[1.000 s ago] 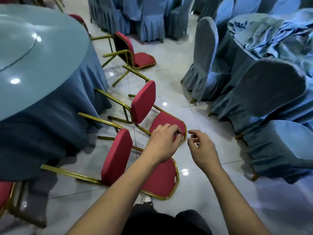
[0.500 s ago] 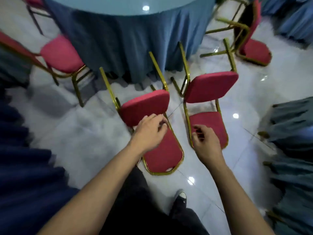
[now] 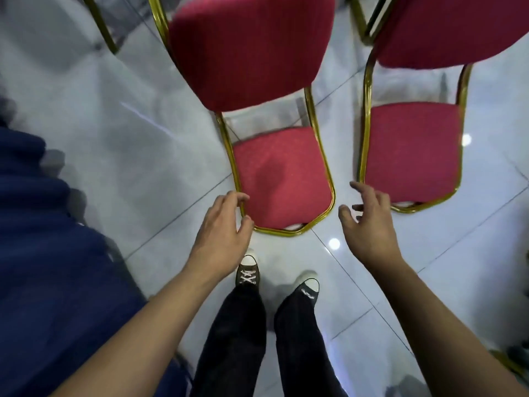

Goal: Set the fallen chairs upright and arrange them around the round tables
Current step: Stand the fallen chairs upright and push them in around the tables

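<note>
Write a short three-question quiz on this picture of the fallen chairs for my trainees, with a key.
1. True or false: the left hand grips a chair.
2. How many red chairs lie in front of the person?
3. Which chair do both hands flank? A) near chair B) far chair

Key: 1 false, its fingers sit by the gold frame without closing; the right hand is spread open too. 2 two. 3 A.

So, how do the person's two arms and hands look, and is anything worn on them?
Both forearms are bare up to the frame edge: no sleeves show. The left hand and right hand carry no gloves, and no watch, ring or bracelet is visible on either.
</note>
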`<state>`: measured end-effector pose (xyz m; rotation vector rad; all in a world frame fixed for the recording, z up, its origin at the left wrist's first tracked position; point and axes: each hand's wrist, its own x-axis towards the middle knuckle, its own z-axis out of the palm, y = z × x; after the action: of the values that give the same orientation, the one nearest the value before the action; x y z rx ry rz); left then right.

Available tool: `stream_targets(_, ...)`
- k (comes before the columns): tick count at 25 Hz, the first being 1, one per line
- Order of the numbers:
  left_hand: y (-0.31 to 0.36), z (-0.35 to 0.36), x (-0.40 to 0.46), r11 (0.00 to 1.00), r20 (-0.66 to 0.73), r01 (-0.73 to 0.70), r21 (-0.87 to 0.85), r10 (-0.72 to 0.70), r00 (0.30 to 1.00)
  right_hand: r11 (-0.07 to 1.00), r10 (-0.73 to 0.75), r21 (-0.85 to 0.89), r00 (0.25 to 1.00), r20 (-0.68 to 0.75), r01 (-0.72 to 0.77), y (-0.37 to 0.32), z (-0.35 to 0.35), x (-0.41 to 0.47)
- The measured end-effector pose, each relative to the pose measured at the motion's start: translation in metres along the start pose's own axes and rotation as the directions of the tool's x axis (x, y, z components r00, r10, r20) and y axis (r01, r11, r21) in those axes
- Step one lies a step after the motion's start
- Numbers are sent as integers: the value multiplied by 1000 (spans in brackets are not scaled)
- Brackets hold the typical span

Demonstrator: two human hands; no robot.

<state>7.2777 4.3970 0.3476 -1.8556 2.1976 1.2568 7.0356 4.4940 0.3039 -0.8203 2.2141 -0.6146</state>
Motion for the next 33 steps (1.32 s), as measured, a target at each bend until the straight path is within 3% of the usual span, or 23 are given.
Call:
stream_targets(4,-107,137,96,978,-58,160,-137,-169,984,999,1,-42,1000,-6,-1,118,117,106)
stream_targets(6,-160,199,146,910,-85,323,-260,-355,931,997,60,-44,998,-23,-61,179,168,158)
stream_targets(8,-214,251,191,866,-72,411,-285,-447,892,990,123,-67,990,-63,-127,235,209,204)
stream_targets(12,-285,315,244,890,-22,377,-255,-395,918,969,243,-32,970,-23,-243,311,251,264)
stream_targets(16,-292,312,240,855,-14,341,-391,-376,927,967,220,119,975,37,-223,303,257,258)
stream_targets(20,-259,240,184,867,36,389,-312,-398,917,974,225,11,973,47,-225,246,212,189)
stream_targets(23,-205,148,113,872,-34,418,-255,-440,897,961,275,-31,954,116,-274,158,147,117)
stream_targets(27,-107,-15,24,884,-167,443,-148,-464,870,937,344,-137,918,195,-322,-4,33,36)
stream_targets(30,-38,-142,-7,898,-182,440,7,-431,884,913,379,-260,891,251,-315,-131,-45,7)
stream_targets(33,16,-242,-25,906,-173,410,107,-389,905,923,368,-233,881,296,-307,-231,-96,-7)
